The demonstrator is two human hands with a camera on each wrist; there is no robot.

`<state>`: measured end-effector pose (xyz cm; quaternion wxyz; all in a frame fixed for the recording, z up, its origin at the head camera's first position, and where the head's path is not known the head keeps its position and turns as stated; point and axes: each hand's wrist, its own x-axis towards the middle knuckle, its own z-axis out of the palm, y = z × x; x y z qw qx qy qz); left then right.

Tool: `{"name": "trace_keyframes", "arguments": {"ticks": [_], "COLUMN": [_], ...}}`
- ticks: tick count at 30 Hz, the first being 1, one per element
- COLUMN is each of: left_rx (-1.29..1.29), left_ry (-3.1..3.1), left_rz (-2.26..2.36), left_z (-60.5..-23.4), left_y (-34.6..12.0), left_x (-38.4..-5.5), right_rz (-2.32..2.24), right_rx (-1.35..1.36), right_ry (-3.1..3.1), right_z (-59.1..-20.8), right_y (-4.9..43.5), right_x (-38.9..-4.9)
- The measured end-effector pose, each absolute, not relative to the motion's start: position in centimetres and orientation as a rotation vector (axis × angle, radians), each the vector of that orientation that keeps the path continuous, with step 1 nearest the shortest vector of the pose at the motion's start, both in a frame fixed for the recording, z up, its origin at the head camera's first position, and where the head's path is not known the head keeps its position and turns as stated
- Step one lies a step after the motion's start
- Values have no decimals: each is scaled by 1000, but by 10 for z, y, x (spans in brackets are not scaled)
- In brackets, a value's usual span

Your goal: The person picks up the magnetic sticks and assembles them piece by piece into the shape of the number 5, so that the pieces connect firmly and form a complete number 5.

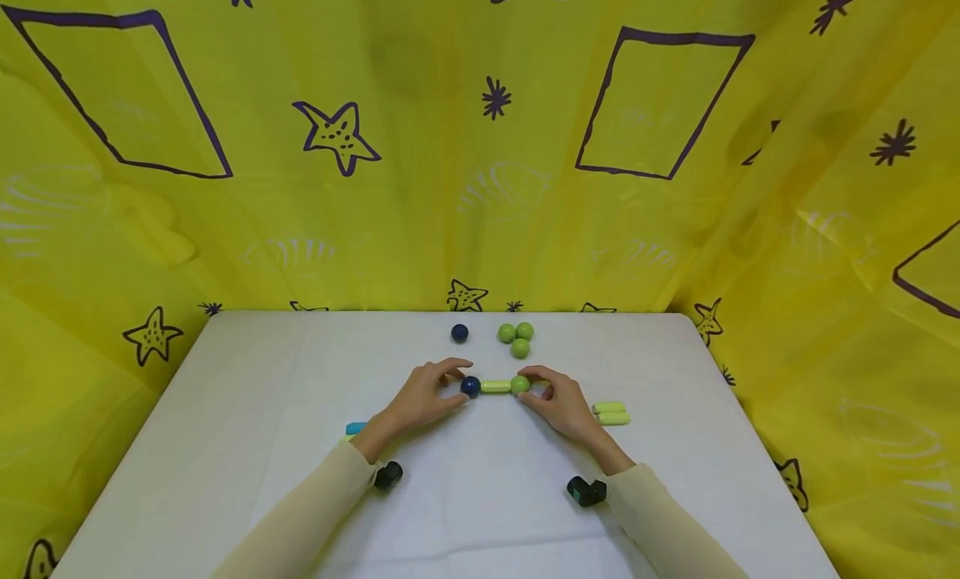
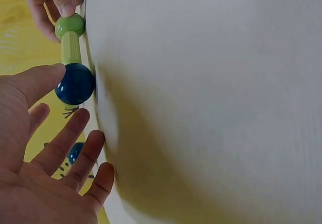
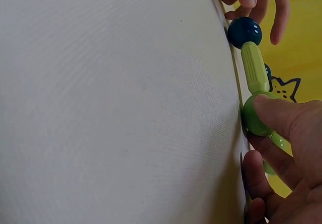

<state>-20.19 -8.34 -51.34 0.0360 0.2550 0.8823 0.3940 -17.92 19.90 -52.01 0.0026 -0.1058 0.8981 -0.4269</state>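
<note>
head view: my two hands meet at mid-table on a short chain, blue ball (image 1: 470, 386), green rod (image 1: 496, 386), green ball (image 1: 520, 385), lying flat on the table (image 1: 247, 412).
left hand: my left hand (image 1: 420, 400) pinches the blue ball between thumb and forefinger; the other fingers hang loose and spread.
right hand: my right hand (image 1: 558, 406) pinches the green ball, thumb on top in the right wrist view, fingers curled below it.
risk: i judge the joints could part if i twist or lift one end faster than the other; a freed ball would roll on the smooth cloth, maybe toward the table edge.
risk two: a sideways nudge could knock the chain into the three spare green balls (image 1: 516, 337) near behind it.
shapes: glossy, hard, round balls; the rod is a matte cylinder with fine ribs and rounded ends.
surface: table cover looks like fine white woven fabric.
spares: lone blue ball (image 1: 460, 333) at the back, two green rods (image 1: 611, 413) just right of my right hand, a blue piece (image 1: 356, 428) by my left wrist.
</note>
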Motion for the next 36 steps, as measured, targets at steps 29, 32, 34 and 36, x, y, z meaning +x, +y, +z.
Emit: {"name": "trace_keyframes", "arguments": {"ticks": [29,32,34,36], "left_rx": [753,740,743,748], "left_ry": [2699,2671,2652,2630], "left_rz": [1138,1099,1075,1060], "left_z": [-485,-482,-481,-480], "left_y": [-201,-211,-216,-220], "left_x": [-178,-177,-176,-175], "right_rz": [-1292,-1294,-1300,-1311], "right_rx": [-292,-294,-294,-294], "right_ry": [2838,2841,2842,2838], "right_z": [-520,-520,-521,-521], "right_y": [183,184,184,185], "right_x": [-187,-188,-188,-189]}}
